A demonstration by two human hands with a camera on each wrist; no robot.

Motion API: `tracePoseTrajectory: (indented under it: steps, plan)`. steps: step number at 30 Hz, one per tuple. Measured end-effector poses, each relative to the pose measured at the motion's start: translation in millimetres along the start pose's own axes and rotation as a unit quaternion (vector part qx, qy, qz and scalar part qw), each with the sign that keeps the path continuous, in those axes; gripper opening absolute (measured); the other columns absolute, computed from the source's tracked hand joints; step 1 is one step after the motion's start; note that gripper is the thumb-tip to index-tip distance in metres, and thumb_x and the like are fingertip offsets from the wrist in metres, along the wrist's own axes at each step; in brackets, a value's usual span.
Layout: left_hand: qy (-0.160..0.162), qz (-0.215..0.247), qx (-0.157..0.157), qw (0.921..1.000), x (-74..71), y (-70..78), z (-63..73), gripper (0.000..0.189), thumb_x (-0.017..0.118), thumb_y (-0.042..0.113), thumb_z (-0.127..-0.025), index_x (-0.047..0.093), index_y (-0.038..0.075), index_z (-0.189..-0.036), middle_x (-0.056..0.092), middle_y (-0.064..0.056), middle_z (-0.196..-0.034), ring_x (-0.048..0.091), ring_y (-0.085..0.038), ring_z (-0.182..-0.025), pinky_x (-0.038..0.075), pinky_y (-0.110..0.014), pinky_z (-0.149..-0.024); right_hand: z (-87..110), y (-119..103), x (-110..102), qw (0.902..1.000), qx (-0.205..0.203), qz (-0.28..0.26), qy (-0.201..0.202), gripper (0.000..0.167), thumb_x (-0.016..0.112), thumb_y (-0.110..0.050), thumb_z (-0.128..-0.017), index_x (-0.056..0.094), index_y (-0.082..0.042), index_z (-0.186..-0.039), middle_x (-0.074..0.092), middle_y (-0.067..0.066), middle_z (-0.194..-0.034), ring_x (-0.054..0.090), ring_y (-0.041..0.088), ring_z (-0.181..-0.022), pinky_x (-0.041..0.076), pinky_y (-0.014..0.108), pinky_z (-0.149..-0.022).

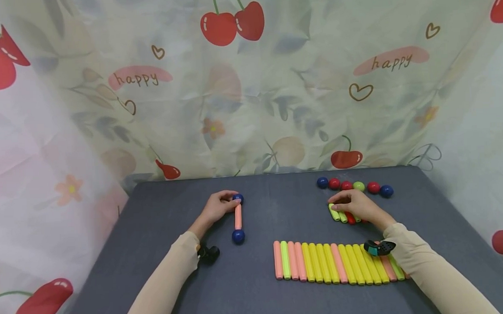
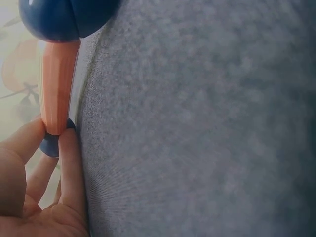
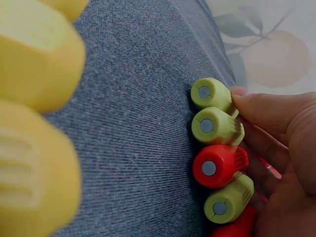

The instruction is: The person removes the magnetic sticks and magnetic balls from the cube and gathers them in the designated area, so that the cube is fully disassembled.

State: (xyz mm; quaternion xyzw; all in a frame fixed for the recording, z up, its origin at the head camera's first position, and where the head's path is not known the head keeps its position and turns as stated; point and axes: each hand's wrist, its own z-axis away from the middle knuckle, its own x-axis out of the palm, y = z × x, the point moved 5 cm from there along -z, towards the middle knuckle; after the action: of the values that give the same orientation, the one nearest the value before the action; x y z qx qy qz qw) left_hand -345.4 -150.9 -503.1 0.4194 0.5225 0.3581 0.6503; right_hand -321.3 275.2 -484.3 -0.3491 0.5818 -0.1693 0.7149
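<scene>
My left hand (image 1: 216, 207) pinches the far end of a pink magnetic rod (image 1: 238, 217), beside the far blue ball (image 1: 238, 197). Another blue ball (image 1: 238, 236) sits at the rod's near end. In the left wrist view, thumb and finger (image 2: 70, 173) flank the rod just where it meets the ball. Over at the right, my right hand (image 1: 359, 206) pinches the leftmost short green rod (image 3: 211, 94) by its far end. More short rods lie alongside under the palm, including a red rod (image 3: 217, 165); the hand partly covers them.
Behind the right hand is a row of balls, among them a red ball (image 1: 373, 187) and a green ball (image 1: 358, 186). A long row of yellow rods (image 1: 321, 263), mixed with pink and green ones, lies in front, partly under the right forearm. A patterned curtain (image 1: 249, 106) borders the dark table.
</scene>
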Motion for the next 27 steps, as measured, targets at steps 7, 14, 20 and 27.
tracePoseTrajectory:
  steps: [7, 14, 20, 27]
  plan:
    - [0.005, -0.007, -0.002, 1.0000, -0.9, 2.8, 2.7, 0.037, 0.071, 0.026, -0.093, 0.066, 0.012, -0.126, 0.060, -0.010, -0.109, 0.059, -0.016, -0.086, 0.053, -0.024, -0.071, -3.0, -4.9, 0.0, 0.9999, 0.008, 0.006, -0.007, 0.025, 0.073, -0.026, -0.091, 0.075, -0.012, -0.111, 0.073, 0.009, -0.110, 0.064, 0.014, -0.089, 0.053, 0.024, -0.079]
    - [0.014, 0.012, -0.019, 0.9997, -2.6, 4.3, 10.1, 0.049, 0.069, 0.016, -0.093, 0.054, 0.003, -0.138, 0.056, -0.019, -0.120, 0.067, -0.022, -0.095, 0.061, -0.032, -0.081, -3.8, -15.8, -4.5, 0.9998, -0.006, 0.017, -0.010, 0.022, 0.071, -0.021, -0.092, 0.073, -0.007, -0.109, 0.074, 0.010, -0.106, 0.066, 0.015, -0.088, 0.055, 0.026, -0.078]
    - [0.027, 0.011, -0.049, 0.9984, 0.5, 2.3, 32.0, 0.042, 0.069, 0.017, -0.094, 0.057, 0.002, -0.131, 0.063, -0.017, -0.107, 0.070, -0.018, -0.084, 0.062, -0.032, -0.072, -10.9, -41.2, -0.5, 0.9983, -0.040, 0.034, 0.025, 0.021, 0.072, -0.020, -0.091, 0.073, -0.007, -0.108, 0.074, 0.008, -0.103, 0.068, 0.017, -0.091, 0.057, 0.029, -0.080]
    - [0.024, 0.009, -0.060, 0.9979, 13.3, 4.1, 60.9, 0.029, 0.070, 0.019, -0.093, 0.067, 0.000, -0.115, 0.068, -0.011, -0.090, 0.066, -0.012, -0.067, 0.060, -0.030, -0.060, -36.7, -93.8, 30.0, 0.9973, -0.071, 0.001, 0.020, 0.028, 0.073, -0.023, -0.091, 0.072, -0.006, -0.113, 0.074, 0.007, -0.108, 0.067, 0.019, -0.097, 0.057, 0.036, -0.086]
